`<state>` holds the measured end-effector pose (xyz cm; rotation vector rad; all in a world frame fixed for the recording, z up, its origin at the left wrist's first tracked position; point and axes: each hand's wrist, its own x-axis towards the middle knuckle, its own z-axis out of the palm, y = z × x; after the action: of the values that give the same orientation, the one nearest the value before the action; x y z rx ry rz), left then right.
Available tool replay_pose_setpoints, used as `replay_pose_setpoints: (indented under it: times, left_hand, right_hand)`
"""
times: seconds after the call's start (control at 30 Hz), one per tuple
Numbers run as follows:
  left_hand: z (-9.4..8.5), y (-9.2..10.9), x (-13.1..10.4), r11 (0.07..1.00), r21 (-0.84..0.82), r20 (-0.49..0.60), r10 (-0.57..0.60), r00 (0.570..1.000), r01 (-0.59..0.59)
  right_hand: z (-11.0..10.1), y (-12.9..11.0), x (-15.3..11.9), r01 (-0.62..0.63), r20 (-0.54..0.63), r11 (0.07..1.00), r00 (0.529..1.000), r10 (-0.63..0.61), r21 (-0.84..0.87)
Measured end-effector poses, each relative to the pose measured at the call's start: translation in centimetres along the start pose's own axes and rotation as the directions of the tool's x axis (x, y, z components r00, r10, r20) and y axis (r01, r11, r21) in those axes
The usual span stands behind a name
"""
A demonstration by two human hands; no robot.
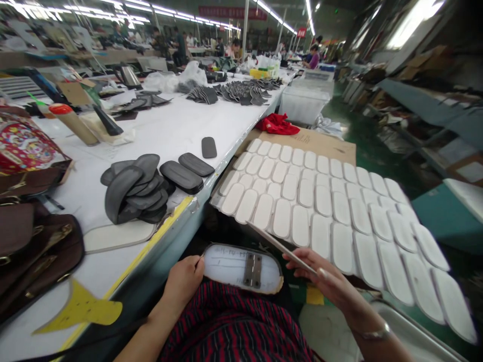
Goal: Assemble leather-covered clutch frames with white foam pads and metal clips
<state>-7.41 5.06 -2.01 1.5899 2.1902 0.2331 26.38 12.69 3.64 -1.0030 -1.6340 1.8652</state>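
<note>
My left hand is closed on the left end of an oval white template. Pencil-like lines and writing mark its face, and a dark metal hinge is fixed toward its right side. The template lies over my lap. Between the thumb and fingers of my right hand is a thin flat panel, seen almost edge-on, so its face is hidden. Just beyond it, rows of white rounded oval panels overlap one another on a board to the right.
On the white table are a pile of dark grey oval pieces, two stacks of dark pads, brown bags and a yellow cutout. A red cloth rests behind the panels. People work farther back.
</note>
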Motion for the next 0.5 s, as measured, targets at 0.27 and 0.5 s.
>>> replay_pose_setpoints:
  times: [0.27,0.5]
  left_hand:
    - [1.3,-0.7,-1.6,0.718,-0.682,0.065,-0.130,0.989,0.139]
    - [1.7,1.4,-2.3,0.464,-0.879,0.074,-0.099,0.992,0.112]
  right_hand:
    - [3.4,3.2,1.7,0.036,0.045,0.657,0.999,-0.002,-0.753]
    - [4.8,4.7,3.3,0.219,0.127,0.348,0.955,-0.268,-0.912]
